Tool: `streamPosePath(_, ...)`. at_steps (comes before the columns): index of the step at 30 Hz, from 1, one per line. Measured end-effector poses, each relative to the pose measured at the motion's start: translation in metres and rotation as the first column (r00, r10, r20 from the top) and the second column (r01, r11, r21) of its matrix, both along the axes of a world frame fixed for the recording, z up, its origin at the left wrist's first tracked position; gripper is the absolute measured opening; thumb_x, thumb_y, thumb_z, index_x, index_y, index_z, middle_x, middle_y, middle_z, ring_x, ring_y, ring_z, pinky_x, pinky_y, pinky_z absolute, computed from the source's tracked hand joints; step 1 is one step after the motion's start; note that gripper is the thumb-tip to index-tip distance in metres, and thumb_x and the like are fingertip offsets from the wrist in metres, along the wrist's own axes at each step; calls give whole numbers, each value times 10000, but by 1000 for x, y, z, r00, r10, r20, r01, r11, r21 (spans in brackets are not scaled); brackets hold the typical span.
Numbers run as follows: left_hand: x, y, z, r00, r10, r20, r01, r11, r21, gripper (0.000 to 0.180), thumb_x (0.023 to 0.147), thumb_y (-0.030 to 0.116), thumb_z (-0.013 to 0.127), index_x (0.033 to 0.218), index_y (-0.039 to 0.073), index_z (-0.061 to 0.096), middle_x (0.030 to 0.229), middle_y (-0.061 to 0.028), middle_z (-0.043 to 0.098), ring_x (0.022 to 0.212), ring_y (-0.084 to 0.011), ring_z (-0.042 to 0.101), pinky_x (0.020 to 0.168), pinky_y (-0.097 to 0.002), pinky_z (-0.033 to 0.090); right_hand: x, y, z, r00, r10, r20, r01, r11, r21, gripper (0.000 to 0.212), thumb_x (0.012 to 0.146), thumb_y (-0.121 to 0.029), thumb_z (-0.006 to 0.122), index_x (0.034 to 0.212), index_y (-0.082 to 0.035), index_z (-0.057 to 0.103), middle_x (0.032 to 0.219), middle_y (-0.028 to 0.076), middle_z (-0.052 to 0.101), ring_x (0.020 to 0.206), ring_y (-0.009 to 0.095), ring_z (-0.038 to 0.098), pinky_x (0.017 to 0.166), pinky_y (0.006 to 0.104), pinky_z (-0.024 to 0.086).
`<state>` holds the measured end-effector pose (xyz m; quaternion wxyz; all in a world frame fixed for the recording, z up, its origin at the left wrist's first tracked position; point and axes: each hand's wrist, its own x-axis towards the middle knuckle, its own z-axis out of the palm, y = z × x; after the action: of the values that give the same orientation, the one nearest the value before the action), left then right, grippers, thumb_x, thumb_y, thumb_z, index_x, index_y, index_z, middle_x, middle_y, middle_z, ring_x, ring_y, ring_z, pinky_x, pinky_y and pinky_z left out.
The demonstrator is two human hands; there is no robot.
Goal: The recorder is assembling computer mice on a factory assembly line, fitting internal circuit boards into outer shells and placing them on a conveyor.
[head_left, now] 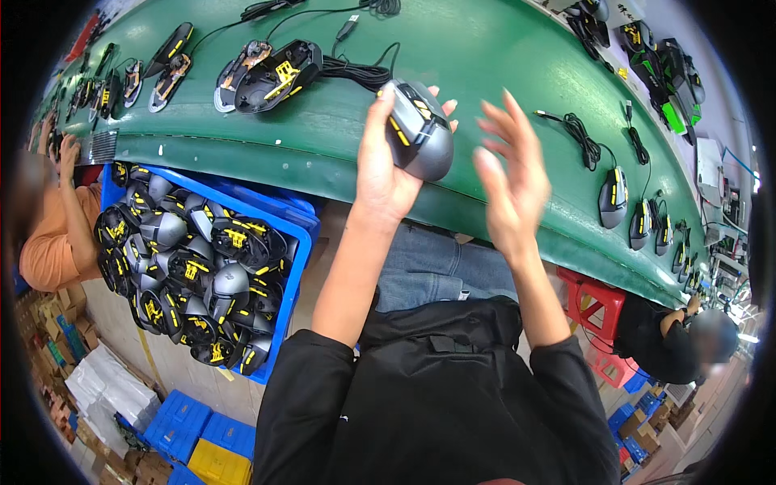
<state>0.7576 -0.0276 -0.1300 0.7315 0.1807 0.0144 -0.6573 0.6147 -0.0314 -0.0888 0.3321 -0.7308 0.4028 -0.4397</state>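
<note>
A grey and black computer mouse with yellow side parts rests in my left hand, whose fingers and thumb wrap round it above the bench's near edge. Just to its right, my right hand is raised with the fingers stretched out and nothing in them. Behind the held mouse lies a coiled black cable with a plug end. Left of that, an opened mouse shell shows its yellow inner part, next to a mouse base with parts on it.
A blue crate full of mouse shells stands at the left, against the green bench. Finished-looking mice with cables line the right side. One co-worker sits at far left, another at right beside a red stool.
</note>
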Motion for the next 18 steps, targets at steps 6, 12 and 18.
streamPosePath(6,0,6,-9,987,-141,73,147,986,-73,585,990,471,426,1311,-12,501,1236,-199,591,1080,-347,608,906,-469,536,-65,59,-6,978,-82,-193,64,993,-95,273,792,66,620,1062,59,658,925,158,692,769,200,650,747,299,522)
streamPosePath(12,-20,16,-8,989,-141,-49,134,983,-122,566,1044,443,305,1391,17,439,1316,-203,548,1193,-362,556,993,-492,482,-28,29,16,983,-104,-155,129,978,164,549,816,-187,773,1286,9,567,1148,158,646,972,219,641,821,327,529)
streamPosePath(18,-35,22,-10,981,-115,-158,95,987,-128,434,1075,348,295,1370,78,462,1346,-136,533,1269,-252,508,1088,-423,412,0,14,7,872,-54,-486,-14,991,-136,654,787,-295,778,1348,-46,552,1201,224,583,1065,371,618,911,419,506)
